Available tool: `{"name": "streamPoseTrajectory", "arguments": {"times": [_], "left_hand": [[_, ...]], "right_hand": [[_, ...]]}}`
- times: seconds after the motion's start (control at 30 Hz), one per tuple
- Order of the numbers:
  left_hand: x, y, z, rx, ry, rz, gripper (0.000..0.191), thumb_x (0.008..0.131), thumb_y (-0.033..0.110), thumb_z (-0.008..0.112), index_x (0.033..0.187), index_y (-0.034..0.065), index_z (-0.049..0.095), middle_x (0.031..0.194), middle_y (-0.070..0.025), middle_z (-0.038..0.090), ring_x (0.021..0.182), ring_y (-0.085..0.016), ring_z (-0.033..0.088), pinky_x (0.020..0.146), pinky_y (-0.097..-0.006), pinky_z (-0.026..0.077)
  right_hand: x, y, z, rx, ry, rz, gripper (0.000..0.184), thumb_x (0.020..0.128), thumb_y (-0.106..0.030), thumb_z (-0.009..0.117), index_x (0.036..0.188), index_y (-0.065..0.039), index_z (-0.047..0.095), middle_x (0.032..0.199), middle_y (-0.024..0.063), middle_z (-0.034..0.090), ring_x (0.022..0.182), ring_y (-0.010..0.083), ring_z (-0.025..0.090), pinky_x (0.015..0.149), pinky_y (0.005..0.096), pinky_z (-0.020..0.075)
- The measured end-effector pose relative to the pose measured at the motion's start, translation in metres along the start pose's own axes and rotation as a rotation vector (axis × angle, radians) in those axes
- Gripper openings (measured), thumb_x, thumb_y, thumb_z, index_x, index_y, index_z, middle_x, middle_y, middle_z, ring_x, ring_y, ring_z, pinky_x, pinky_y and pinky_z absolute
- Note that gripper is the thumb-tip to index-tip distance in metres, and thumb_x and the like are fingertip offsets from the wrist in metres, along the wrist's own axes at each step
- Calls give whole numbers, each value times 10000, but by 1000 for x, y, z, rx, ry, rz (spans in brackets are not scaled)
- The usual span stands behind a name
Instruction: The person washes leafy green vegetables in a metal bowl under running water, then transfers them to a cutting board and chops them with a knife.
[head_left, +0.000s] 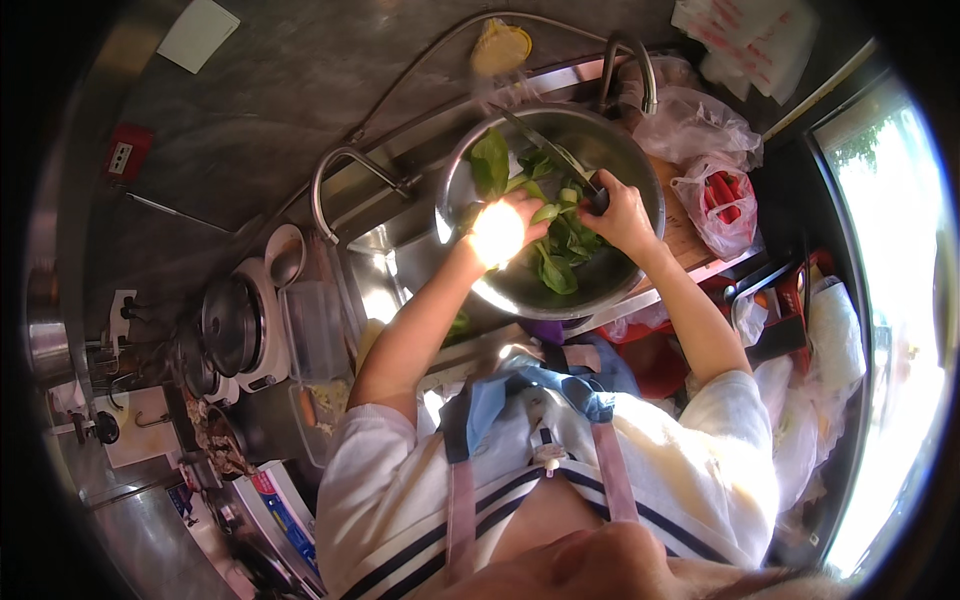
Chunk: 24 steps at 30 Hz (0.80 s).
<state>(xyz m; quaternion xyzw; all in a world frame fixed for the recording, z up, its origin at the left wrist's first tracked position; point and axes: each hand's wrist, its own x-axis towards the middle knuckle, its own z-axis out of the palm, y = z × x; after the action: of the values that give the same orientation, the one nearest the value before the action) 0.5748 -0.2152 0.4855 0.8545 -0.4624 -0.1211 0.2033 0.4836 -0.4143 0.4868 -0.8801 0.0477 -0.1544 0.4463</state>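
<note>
A wide stainless steel bowl (646, 262) sits across the sink edge before me. Leafy greens that look like bok choy (561, 274) lie in it, some of them in cut pieces. My left hand (517, 225), partly washed out by bright glare, grips a stalk of greens (491, 166) over the bowl; the leaf points away from me. In my right hand (624, 219) is the dark handle of a kitchen knife (551, 148). Its blade slants up and left above the bowl, past the held greens.
Left of the bowl lies a metal sink (416, 262) with a curved faucet (324, 184); another faucet (643, 71) arches behind. On the right, a plastic bag of red peppers (724, 196) rests by a wooden board (684, 219). A clear plastic container (313, 330) stands at left.
</note>
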Motion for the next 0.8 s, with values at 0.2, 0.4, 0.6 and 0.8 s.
{"name": "streamPoseTrajectory", "arguments": {"times": [0.2, 0.4, 0.6, 0.8], "left_hand": [[-7, -26, 15, -805, -175, -208, 397, 893, 303, 584, 1180, 30, 564, 1076, -87, 587, 982, -200, 582, 831, -324, 476], [18, -81, 49, -1307, 100, -550, 348, 917, 219, 557, 1207, 28, 534, 1035, -69, 595, 978, -157, 570, 844, -286, 469], [49, -107, 47, 34, 365, -95, 273, 946, 166, 476, 1154, 12, 565, 1093, -143, 605, 1024, -253, 560, 915, -331, 420], [87, -104, 34, -708, 308, -144, 241, 955, 191, 484, 1094, 19, 580, 1070, -93, 607, 991, -176, 556, 852, -324, 452]], "right_hand": [[-7, 21, -1, -70, 50, 100, 299, 670, -87, 695, 897, 12, 527, 704, 198, 621, 691, 364, 632, 618, 368, 495], [-5, 32, 1, -184, 105, -298, 280, 756, -178, 717, 876, -11, 528, 765, 185, 627, 693, 380, 610, 605, 406, 488], [23, 24, 4, -385, -79, -206, 288, 730, -191, 709, 862, -62, 489, 655, 148, 602, 643, 346, 612, 588, 430, 486], [58, 23, -1, -478, -69, -319, 304, 692, -171, 702, 873, -73, 478, 631, 132, 591, 646, 332, 613, 569, 426, 480]]}}
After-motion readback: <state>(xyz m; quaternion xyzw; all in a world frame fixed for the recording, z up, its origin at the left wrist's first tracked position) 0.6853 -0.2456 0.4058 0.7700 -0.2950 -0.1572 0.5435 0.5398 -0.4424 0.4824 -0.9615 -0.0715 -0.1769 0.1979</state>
